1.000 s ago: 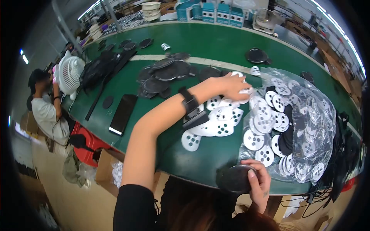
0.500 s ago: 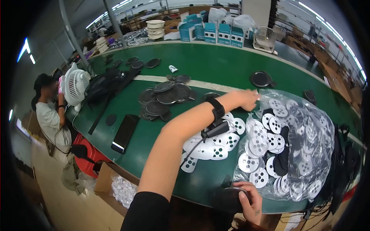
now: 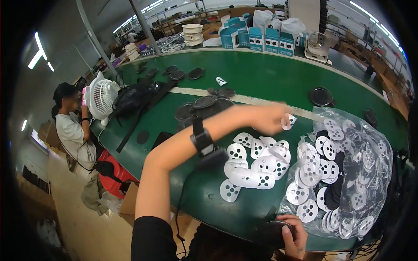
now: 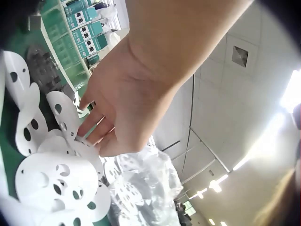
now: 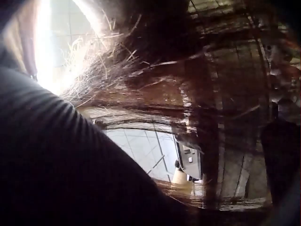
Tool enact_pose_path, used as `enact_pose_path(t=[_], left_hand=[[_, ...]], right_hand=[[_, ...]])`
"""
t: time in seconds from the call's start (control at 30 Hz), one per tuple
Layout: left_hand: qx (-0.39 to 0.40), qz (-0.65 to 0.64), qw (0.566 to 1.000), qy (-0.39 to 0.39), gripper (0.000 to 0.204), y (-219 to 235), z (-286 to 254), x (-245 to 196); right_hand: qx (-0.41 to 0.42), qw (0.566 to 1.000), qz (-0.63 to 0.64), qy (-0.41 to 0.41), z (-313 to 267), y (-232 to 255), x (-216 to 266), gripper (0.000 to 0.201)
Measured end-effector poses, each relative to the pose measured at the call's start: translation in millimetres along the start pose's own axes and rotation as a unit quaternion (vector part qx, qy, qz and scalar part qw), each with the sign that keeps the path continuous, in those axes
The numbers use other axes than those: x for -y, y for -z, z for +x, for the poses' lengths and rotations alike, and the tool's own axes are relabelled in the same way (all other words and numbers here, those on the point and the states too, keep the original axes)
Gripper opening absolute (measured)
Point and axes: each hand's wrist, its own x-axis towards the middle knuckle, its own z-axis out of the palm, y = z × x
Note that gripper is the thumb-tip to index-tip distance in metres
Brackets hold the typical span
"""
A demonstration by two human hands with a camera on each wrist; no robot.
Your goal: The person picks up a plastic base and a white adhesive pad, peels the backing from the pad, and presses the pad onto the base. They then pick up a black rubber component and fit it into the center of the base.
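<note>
In the head view my left hand (image 3: 271, 119), blurred, hovers behind the pile of white discs (image 3: 257, 167) and pinches one white disc with holes (image 3: 288, 122) at its fingertips. The left wrist view has this hand (image 4: 120, 110) from the palm side, fingers bent, close over other white discs (image 4: 56, 176). At the table's near edge my right hand (image 3: 295, 235) grips a round black disc-shaped piece (image 3: 271, 234), thumb on top and fingers along the rim. The right wrist view holds only a dark sleeve (image 5: 70, 155) and hair; the right hand is hidden there.
A clear plastic bag (image 3: 370, 174) of white discs lies to the right. Black round pieces (image 3: 204, 104) are heaped behind my left forearm, with another (image 3: 321, 96) farther back. A white fan (image 3: 103, 98) and a seated person (image 3: 72, 122) are at the left.
My left hand went from the back of the white pile to a separate white disc beside the bag, then came back left with it. The right hand keeps hold of the black piece.
</note>
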Motion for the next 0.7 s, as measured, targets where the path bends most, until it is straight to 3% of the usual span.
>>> enact_pose_path(t=[0.07,0.1,0.13,0.2,0.27,0.3,0.37,0.4,0.47,0.5,0.6,0.63,0.67,0.7], left_hand=[[-0.058,0.161,0.972,0.16,0.029,31,-4,50],[-0.104,0.258,0.913,0.3,0.033,38,-10,75],[-0.086,0.284,0.846,0.444,0.038,46,-14,92],[-0.054,0.195,0.789,0.58,0.042,54,-27,132],[-0.021,0.137,0.839,0.527,0.047,39,-47,207],[-0.023,0.139,0.841,0.522,0.047,40,-41,202],[-0.001,0.174,0.787,0.591,0.047,38,-34,180],[0.004,0.171,0.79,0.589,0.047,40,-33,171],[-0.075,0.215,0.832,0.505,0.039,40,-30,159],[-0.117,0.235,0.857,0.443,0.03,38,-23,154],[-0.17,0.111,0.961,0.186,0.024,13,3,118],[-0.146,0.08,0.978,0.123,0.024,-4,10,93],[-0.091,0.146,0.984,0.049,0.026,-20,14,71],[-0.051,0.111,0.992,0.019,0.032,-31,14,44]], right_hand=[[0.009,1.0,-0.026,0.008,1,1,1,0.015],[0.009,1.0,-0.028,0.009,0,1,4,0.015],[0.0,1.0,-0.016,-0.009,-1,0,8,0.015],[-0.017,1.0,-0.005,-0.02,1,-1,12,0.016],[-0.017,0.999,0.016,-0.028,1,-1,10,0.016],[-0.029,0.999,0.027,-0.03,0,-3,6,0.016],[-0.029,0.999,0.009,-0.023,2,-2,10,0.016],[-0.025,0.999,-0.008,-0.02,1,-2,12,0.016],[-0.023,0.999,-0.003,-0.039,2,-3,11,0.016],[-0.035,0.998,0.007,-0.047,3,-6,13,0.015],[-0.052,0.997,0.012,-0.051,3,-7,7,0.016],[-0.051,0.998,0.01,-0.045,3,-7,7,0.017],[-0.049,0.998,0.007,-0.039,4,-8,8,0.017],[-0.057,0.997,0.017,-0.047,4,-9,11,0.017]])
